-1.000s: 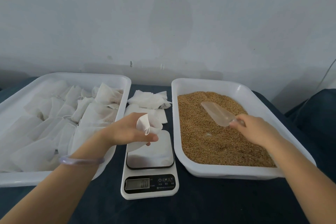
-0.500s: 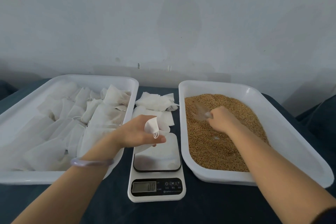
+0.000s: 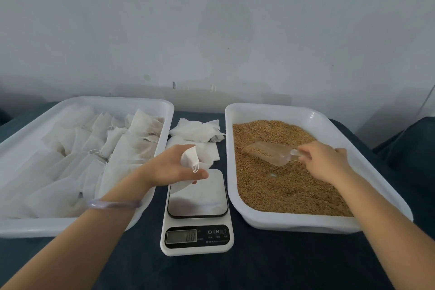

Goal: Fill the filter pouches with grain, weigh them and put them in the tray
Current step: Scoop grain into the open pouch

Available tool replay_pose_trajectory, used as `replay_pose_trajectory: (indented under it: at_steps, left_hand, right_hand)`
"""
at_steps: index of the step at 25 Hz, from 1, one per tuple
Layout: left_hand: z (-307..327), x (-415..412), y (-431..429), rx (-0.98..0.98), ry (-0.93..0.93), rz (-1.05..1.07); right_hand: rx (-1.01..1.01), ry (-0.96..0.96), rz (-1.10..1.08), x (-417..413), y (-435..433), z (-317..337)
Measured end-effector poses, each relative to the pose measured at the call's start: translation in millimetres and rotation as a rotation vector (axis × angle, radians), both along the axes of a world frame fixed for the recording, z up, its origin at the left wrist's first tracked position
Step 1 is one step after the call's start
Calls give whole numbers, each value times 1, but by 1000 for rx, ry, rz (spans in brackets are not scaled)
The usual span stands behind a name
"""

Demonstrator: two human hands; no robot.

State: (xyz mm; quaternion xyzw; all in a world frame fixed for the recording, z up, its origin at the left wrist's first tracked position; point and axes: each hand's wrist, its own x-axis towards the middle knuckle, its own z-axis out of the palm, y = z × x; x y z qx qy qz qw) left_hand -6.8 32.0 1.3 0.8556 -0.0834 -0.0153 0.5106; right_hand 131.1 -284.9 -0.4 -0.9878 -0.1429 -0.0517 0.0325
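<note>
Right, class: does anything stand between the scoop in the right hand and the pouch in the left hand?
Only the grain tray's left wall, which the scoop must clear; above it, nothing visible lies between scoop and pouch.

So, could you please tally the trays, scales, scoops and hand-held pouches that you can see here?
2 trays: the pouch tray and the grain tray
1 scale
1 scoop, gripped by the right hand
1 held pouch, in the left hand
Total: 5
</note>
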Motion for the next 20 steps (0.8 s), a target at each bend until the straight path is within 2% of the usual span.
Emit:
replay_pose_trajectory:
  at_steps: [4,6,11,15,20]
  left_hand:
    - [9,-3,-7,-179,12,57]
    - [15,-2,-19,-207,-20,101]
    - [13,22,-69,22,-125,166]
    - [10,40,-83,36,-124,177]
    - [7,42,-90,63,-117,127]
  right_hand:
    - [51,6,-36,-22,-27,0]
    - [96,28,-46,-31,-35,4]
    - [294,42,-10,-54,-51,36]
    - [516,19,146,-77,-61,67]
    - [401,-3,217,-83,-59,82]
